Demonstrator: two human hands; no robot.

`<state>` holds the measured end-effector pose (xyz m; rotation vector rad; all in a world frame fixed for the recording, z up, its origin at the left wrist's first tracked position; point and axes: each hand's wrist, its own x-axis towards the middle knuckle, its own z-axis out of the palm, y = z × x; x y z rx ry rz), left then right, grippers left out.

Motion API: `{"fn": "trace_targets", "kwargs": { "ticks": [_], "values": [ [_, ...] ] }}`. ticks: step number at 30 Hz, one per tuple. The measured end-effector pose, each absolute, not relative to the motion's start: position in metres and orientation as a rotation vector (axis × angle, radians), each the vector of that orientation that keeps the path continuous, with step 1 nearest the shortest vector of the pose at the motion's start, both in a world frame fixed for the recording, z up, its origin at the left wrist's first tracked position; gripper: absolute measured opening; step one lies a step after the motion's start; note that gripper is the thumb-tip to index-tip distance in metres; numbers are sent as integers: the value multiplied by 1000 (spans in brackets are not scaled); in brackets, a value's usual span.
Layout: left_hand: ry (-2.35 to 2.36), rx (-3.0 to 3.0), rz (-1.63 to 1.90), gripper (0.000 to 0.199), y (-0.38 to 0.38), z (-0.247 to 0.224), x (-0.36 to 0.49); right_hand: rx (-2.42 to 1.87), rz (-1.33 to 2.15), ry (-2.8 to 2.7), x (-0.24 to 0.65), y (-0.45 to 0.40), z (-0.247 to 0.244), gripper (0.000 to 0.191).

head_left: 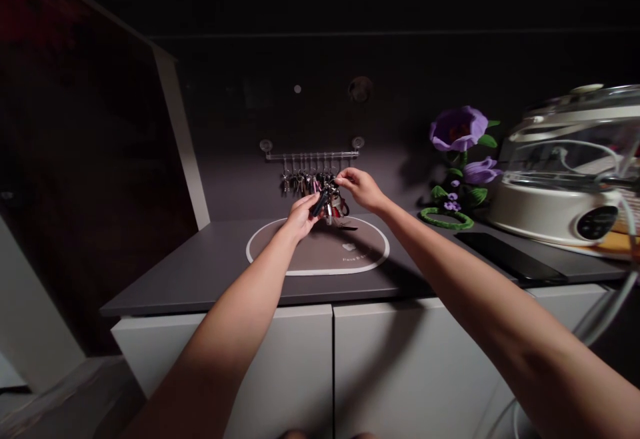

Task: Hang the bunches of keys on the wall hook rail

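My left hand [302,216] is closed around part of a bunch of keys [329,207], with a dark fob showing at its fingertips. My right hand [361,187] pinches the upper right of the same bunch, near its ring. Red and silver pieces dangle between the two hands. Just behind them a clear hook rail [313,155] is fixed to the wall, and several other key sets [300,180] hang from its hooks. Whether the held bunch touches a hook is hard to make out. Below lies an oval brown mat [273,252] with a pale rim.
Purple felt flowers [459,131] on a green ring base stand to the right. A black phone-like slab [510,257] lies near the counter's front edge. Beyond it sits a white appliance [540,205] with a clear upper part and a cable. White cabinet doors [295,359] are below.
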<state>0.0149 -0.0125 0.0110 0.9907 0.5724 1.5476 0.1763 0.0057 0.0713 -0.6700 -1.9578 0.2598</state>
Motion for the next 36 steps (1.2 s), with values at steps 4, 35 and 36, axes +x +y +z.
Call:
{"fn": "trace_targets", "kwargs": {
  "ticks": [4,35,36],
  "values": [
    [573,1023,1504,11,-16,11,18,-636,453,-1910,172,5,70,26],
    [1569,2274,1566,30,-4,-22,34,-809,758,-1223,176,73,71,30],
    [1570,2272,1565,30,-3,-22,33,-824,734,-1198,175,78,72,29]
  ]
}}
